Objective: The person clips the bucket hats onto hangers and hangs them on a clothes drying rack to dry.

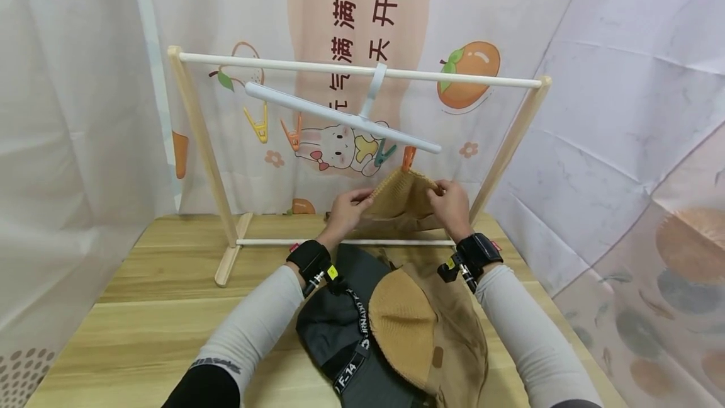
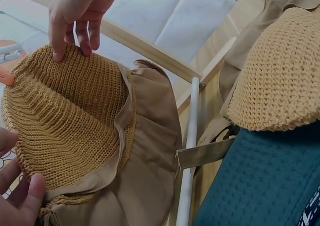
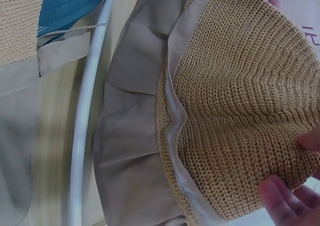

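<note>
A sun hat (image 1: pixel 403 199) with a tan knitted crown and brown cloth brim hangs by its crown from an orange clip (image 1: pixel 408 159) at the right part of the white hanger (image 1: pixel 334 115). My left hand (image 1: pixel 344 213) pinches the left edge of the knit between thumb and fingers. On the opposite edge, my right hand (image 1: pixel 453 208) pinches the knit too. The left wrist view shows the knitted crown (image 2: pixel 75 105) spread between both hands, with a crease down its middle. In the right wrist view the gathered brim (image 3: pixel 132 105) hangs toward the rack's lower rod.
The hanger tilts down to the right on the top rod (image 1: pixel 272 63) of a wooden rack (image 1: pixel 195 137). Yellow (image 1: pixel 258 123), orange and green clips dangle from it. Before the rack lie a dark hat (image 1: pixel 325 317) with a lettered strap and another tan knit hat (image 1: pixel 402 326) on the wooden table (image 1: pixel 141 320).
</note>
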A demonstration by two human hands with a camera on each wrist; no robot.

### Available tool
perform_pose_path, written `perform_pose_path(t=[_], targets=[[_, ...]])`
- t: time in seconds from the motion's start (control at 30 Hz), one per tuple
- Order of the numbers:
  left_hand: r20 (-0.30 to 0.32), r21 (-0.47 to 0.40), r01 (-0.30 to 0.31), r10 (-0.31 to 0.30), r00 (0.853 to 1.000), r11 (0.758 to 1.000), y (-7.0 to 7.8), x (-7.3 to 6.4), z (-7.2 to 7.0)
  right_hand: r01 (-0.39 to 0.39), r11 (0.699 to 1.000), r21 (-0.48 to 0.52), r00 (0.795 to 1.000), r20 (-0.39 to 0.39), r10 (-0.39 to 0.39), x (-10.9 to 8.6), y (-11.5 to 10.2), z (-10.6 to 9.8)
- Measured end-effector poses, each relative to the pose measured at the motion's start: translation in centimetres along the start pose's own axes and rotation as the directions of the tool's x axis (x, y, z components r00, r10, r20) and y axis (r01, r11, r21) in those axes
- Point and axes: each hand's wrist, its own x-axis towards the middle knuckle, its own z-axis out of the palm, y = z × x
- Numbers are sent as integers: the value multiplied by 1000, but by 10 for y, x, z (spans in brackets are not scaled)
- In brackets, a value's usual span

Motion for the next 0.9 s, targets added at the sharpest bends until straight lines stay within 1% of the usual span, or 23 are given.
perform_pose_path(t=[0.2, 0.3, 0.43, 0.53, 0.7, 0.83, 0.9], targets=[[-14, 27, -57, 58, 998, 998, -1, -1, -5, 3, 1000, -5, 1000, -15, -3, 0, -4, 1], [-23, 47, -82, 83, 996, 996, 0, -1, -8, 19, 1000, -17, 999, -32, -19, -1, -5, 1], [-31, 65, -92, 94, 995, 994, 0, -3, -13, 46, 999, -22, 996, -70, -47, -4, -3, 3], [-21, 79, -99, 101, 995, 992, -3, -8, -17, 63, 998, -12, 994, -92, -64, -9, -1, 6], [0, 118, -107, 107, 994, 987, -12, -18, -21, 99, 995, 18, 987, -129, -96, -21, 1, 13], [-14, 122, -117, 120, 993, 986, -17, -26, -23, 146, 989, 25, 973, -186, -139, -29, 2, 18], [-25, 122, -127, 131, 991, 984, -19, -29, -24, 154, 988, 27, 968, -206, -145, -31, 2, 19]])
